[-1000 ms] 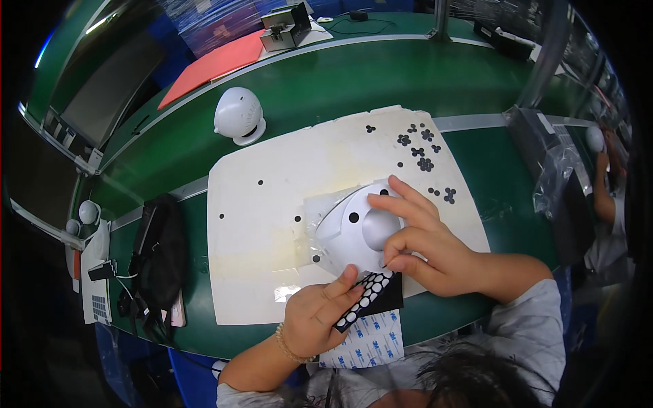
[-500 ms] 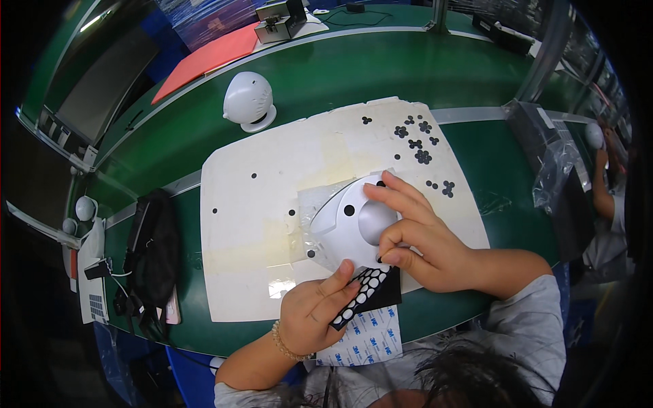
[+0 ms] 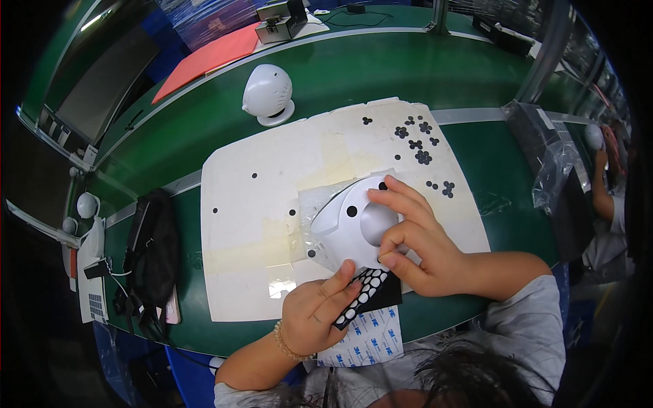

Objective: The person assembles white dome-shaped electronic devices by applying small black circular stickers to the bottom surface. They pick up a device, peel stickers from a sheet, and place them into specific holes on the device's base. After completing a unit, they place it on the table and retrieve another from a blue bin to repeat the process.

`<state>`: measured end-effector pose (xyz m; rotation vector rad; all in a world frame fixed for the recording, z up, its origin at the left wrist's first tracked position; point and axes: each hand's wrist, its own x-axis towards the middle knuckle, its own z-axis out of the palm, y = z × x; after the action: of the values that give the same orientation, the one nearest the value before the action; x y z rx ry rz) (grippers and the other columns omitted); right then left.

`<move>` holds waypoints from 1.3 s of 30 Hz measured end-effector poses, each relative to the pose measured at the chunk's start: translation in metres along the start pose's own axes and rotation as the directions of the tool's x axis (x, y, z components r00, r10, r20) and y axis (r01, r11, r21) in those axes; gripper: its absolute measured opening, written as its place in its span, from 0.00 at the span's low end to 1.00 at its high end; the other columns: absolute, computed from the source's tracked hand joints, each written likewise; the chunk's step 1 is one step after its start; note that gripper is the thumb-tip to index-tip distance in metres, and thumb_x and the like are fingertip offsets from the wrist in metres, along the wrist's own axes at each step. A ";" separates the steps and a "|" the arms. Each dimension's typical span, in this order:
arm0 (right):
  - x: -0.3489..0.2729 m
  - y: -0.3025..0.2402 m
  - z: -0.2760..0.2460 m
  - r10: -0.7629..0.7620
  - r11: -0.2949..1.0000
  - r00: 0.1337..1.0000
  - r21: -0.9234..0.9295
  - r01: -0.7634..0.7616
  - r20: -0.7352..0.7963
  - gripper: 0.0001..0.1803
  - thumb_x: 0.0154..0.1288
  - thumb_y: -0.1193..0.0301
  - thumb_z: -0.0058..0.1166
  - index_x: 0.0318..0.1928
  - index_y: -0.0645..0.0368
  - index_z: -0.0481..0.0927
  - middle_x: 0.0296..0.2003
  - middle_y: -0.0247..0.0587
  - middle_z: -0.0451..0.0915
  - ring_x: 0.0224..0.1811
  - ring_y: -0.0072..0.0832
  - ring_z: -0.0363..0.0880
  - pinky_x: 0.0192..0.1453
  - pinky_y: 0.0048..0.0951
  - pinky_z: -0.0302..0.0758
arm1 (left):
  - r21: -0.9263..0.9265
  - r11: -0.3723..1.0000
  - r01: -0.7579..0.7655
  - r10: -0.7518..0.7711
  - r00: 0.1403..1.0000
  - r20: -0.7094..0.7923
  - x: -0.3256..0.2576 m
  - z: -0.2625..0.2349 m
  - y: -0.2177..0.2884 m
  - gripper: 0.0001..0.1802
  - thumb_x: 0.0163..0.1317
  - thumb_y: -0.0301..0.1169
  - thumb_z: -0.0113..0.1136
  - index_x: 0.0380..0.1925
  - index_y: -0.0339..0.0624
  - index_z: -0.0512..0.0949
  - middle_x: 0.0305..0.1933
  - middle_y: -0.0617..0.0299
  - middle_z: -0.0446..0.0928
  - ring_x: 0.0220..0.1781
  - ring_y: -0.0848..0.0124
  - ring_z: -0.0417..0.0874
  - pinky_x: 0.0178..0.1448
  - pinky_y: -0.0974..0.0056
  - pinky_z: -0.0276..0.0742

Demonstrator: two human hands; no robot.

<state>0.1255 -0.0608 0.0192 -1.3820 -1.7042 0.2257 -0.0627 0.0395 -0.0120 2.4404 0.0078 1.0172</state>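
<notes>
A white rounded plastic device lies on a clear film in the middle of a white mat, its underside up with small black dots on it. My right hand rests on the device, fingertips pressing at its lower right edge. My left hand holds a black sheet of round white-edged pads just below the device, index finger pointing toward it. Under that sheet lies a white printed backing paper.
A second white rounded device stands upright behind the mat. Loose black pads are scattered at the mat's far right. A black bag lies left, a clear plastic bag right. Another person's arm shows at the far right edge.
My view has shifted slightly so the table sits lower in the picture. My right fingers have crept down along the device's edge. My left hand stays on the pad sheet.
</notes>
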 end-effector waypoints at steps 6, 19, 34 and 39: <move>-0.002 0.000 0.003 0.070 0.993 0.985 0.106 -0.054 -0.155 0.09 0.52 0.74 0.54 0.34 0.58 0.71 0.56 0.52 0.60 0.64 0.52 0.49 0.62 0.45 0.48 | 0.043 0.999 -0.013 0.012 1.000 0.016 0.001 0.000 0.001 0.22 0.31 0.19 0.57 0.35 0.37 0.77 0.53 0.48 0.70 0.22 0.66 0.75 0.26 0.69 0.71; -0.014 -0.009 0.017 -0.575 0.780 0.817 -0.331 0.531 -0.046 0.07 0.46 0.70 0.58 0.30 0.49 0.78 0.53 0.31 0.69 0.59 0.36 0.57 0.54 0.39 0.53 | 0.024 1.000 0.019 -0.020 0.999 0.039 0.000 0.000 0.002 0.21 0.31 0.20 0.58 0.34 0.37 0.77 0.54 0.48 0.70 0.20 0.68 0.74 0.24 0.69 0.69; -0.018 0.021 -0.026 0.139 0.990 0.990 0.033 -0.139 0.003 0.07 0.63 0.67 0.45 0.34 0.57 0.71 0.60 0.51 0.56 0.65 0.49 0.46 0.64 0.44 0.46 | 0.045 0.999 0.008 -0.010 0.999 0.041 -0.001 0.000 0.002 0.24 0.25 0.19 0.57 0.33 0.37 0.76 0.55 0.47 0.68 0.26 0.64 0.77 0.28 0.68 0.71; -0.017 0.021 -0.025 0.117 0.993 0.993 -0.008 -0.117 0.001 0.07 0.62 0.67 0.45 0.33 0.57 0.71 0.60 0.51 0.57 0.65 0.49 0.47 0.64 0.44 0.47 | 0.050 0.999 0.007 -0.009 0.999 0.041 -0.001 0.001 0.001 0.25 0.25 0.18 0.57 0.33 0.37 0.76 0.55 0.47 0.68 0.27 0.64 0.78 0.29 0.68 0.72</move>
<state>0.1574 -0.0772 0.0113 -1.4896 -1.6279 0.2859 -0.0633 0.0378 -0.0129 2.5041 0.0300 0.9745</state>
